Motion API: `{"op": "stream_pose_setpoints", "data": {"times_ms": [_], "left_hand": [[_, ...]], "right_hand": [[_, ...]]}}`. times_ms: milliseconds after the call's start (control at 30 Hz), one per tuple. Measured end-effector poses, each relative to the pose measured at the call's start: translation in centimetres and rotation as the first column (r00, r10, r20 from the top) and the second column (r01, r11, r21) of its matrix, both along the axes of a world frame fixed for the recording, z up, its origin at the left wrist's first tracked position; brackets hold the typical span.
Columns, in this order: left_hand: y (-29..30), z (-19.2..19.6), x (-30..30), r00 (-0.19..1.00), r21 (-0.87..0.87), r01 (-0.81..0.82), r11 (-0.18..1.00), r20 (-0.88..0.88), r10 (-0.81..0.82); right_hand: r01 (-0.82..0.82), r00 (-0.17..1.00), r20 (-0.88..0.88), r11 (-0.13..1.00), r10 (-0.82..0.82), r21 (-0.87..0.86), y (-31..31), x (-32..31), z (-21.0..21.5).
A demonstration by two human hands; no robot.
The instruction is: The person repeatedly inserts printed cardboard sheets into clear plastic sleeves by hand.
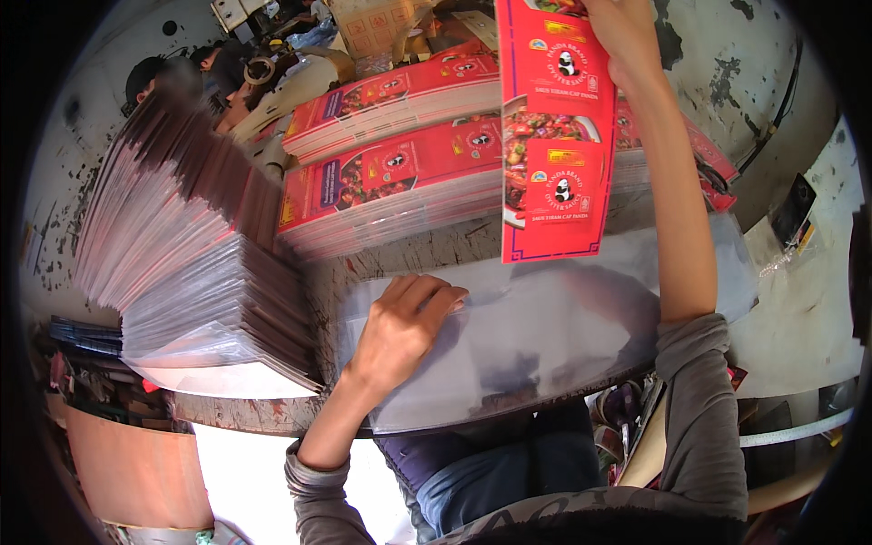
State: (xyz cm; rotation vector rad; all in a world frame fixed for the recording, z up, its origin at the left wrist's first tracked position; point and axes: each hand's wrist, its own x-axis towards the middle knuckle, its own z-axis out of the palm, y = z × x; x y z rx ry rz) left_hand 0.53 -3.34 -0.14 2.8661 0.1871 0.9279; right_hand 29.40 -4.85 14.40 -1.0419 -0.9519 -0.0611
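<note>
My right hand [627,41] is raised at the upper right and grips the top of a long red printed card [559,195], which hangs upright. The card shows food pictures and a panda emblem, with a blue border line near its bottom. Below it, a pile of clear plastic sleeves [563,309] lies flat at the table's near edge. My left hand [400,331] rests on the left part of these sleeves. Its fingers are curled together in a pinch at the top sleeve's film; the fingertips are partly hidden.
Stacks of red printed cards [400,177] stand behind the sleeves. At the left leans a tall, fanned stack of filled plastic sleeves [182,227]. A cardboard box [377,32] sits at the back. Other people [218,68] are at the far left, partly hidden.
</note>
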Motion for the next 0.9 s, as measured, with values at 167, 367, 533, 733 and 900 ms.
{"op": "stream_pose_setpoints", "data": {"times_ms": [167, 367, 533, 733, 900], "left_hand": [[-0.9, 0.4, -0.1, 0.998, 0.197, -0.054, 0.979, -0.029, 0.061], [-0.7, 0.2, 0.6, 0.998, 0.284, -0.034, 0.958, 0.051, 0.021], [-0.6, 0.3, 0.0, 0.999, 0.291, 0.010, 0.957, 0.034, -0.021], [-1.0, 0.0, 0.3, 1.000, 0.132, 0.025, 0.991, 0.007, -0.026], [-0.9, 0.0, 0.1, 0.999, 0.083, 0.021, 0.996, -0.031, -0.019]], "right_hand": [[0.015, 0.986, 0.166, 1.000, -0.011, -0.021, 1.1, -1.1, -0.6], [-0.016, 0.983, 0.180, 0.999, 0.022, -0.031, 1.1, -3.5, -1.0], [-0.146, 0.969, 0.210, 0.986, 0.127, 0.077, 0.8, -3.8, -0.3], [-0.134, 0.965, 0.219, 0.989, 0.143, -0.055, 1.6, -4.9, 0.9], [-0.170, 0.916, 0.293, 0.925, 0.276, -0.340, 6.4, -6.6, -1.7]]}}
